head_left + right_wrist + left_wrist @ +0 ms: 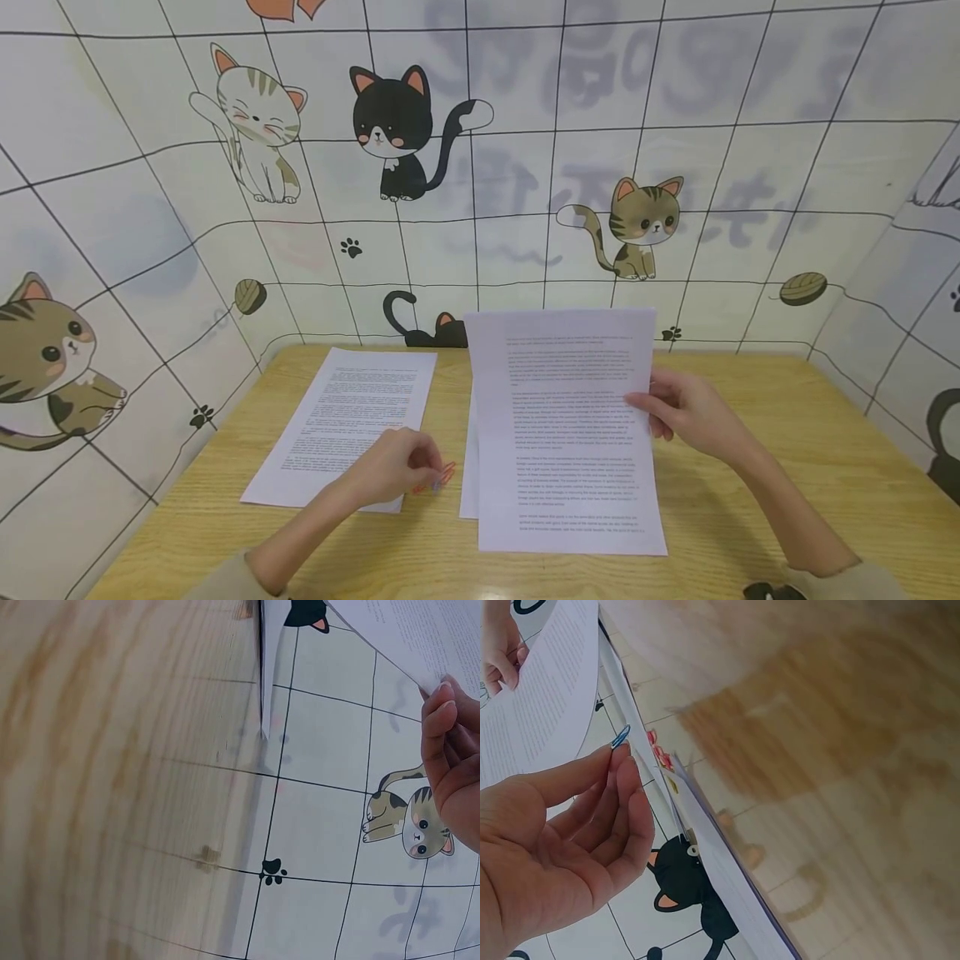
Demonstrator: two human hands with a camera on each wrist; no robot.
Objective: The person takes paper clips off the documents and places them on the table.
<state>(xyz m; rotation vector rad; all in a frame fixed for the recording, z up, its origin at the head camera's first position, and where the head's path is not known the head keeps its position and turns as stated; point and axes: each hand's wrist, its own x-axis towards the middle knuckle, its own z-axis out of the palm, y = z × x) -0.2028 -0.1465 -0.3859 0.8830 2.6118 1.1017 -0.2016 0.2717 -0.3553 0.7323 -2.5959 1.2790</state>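
Observation:
My left hand [393, 467] pinches a small blue paper clip [620, 736] between thumb and fingertips. Close by those fingers, a few red paper clips [448, 475] lie on the table. On the other side, my right hand [686, 408] holds printed paper [566, 433] by its right edge, thumb in front and fingers behind. That paper is raised upright, its text facing me. Partly hidden behind it, more white paper [468, 492] lies on the table.
Printed paper [345, 417] lies flat on the left of the wooden table [187, 508], with my left forearm over its near corner. A wall covering [510, 192] with cartoon cats and grid lines rises behind the table and along both sides.

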